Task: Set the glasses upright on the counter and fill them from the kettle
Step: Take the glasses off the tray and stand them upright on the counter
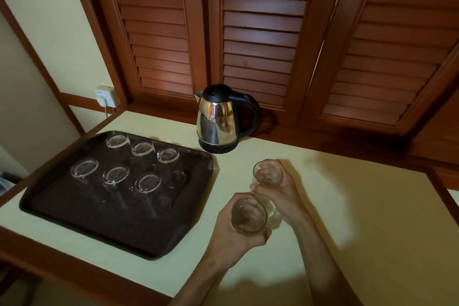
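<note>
My left hand (233, 236) is wrapped around a clear glass (249, 216) with its mouth facing up, close to the counter's middle. Just beyond it, my right hand (278, 189) grips a second clear glass (267, 172), also mouth up. The two glasses are close together, almost touching. A steel kettle (217, 119) with a black lid and handle stands on its base at the back of the counter, beyond both hands. Several more glasses (116, 175) stand upside down on a dark tray (74, 213) at the left.
The pale counter (360, 206) has a wooden rim at the right and front. Louvred wooden shutters (260, 32) rise behind the kettle. A wall socket (107, 99) with a cord sits at the back left corner.
</note>
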